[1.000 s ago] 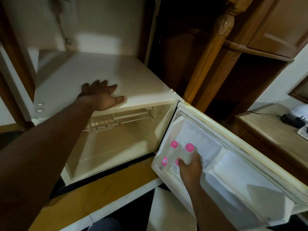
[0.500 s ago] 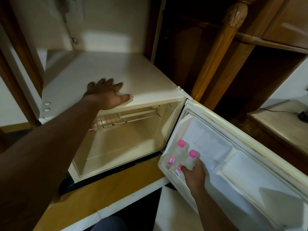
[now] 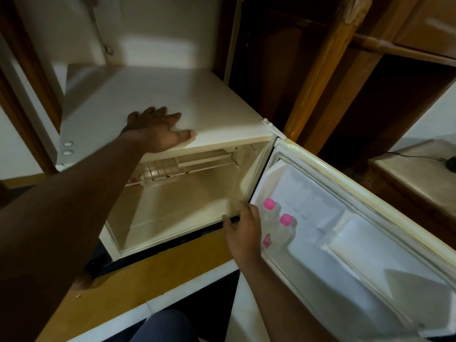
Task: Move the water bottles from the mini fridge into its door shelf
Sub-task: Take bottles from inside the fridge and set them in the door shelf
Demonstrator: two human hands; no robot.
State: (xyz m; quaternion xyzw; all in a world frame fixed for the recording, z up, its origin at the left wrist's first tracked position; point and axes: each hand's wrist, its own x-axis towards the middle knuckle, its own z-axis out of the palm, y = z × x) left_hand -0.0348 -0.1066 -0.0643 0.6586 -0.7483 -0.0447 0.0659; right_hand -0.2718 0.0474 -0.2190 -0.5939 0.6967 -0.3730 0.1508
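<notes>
Two clear water bottles with pink caps, one nearer the hinge [image 3: 269, 208] and one beside it [image 3: 286, 225], stand upright in the door shelf [image 3: 278, 264] of the open white mini fridge [image 3: 172, 95]. My right hand [image 3: 243, 230] hovers just left of the bottles, between them and the fridge's front corner, fingers apart and holding nothing. My left hand [image 3: 158, 130] lies flat, palm down, on the fridge's top near its front edge. The fridge's inside [image 3: 187, 206] shows a bare floor and a small compartment under the top.
The open door [image 3: 370, 243] swings out to the right. A carved wooden post [image 3: 328, 67] and dark wooden shelving stand behind it. A low wooden side table [image 3: 417, 174] with a black cable sits at far right. A wooden plinth [image 3: 148, 275] runs under the fridge.
My right hand has let go of the second bottle and moved left, away from it. Both bottles now stand alone in the door shelf. The left hand has stayed put.
</notes>
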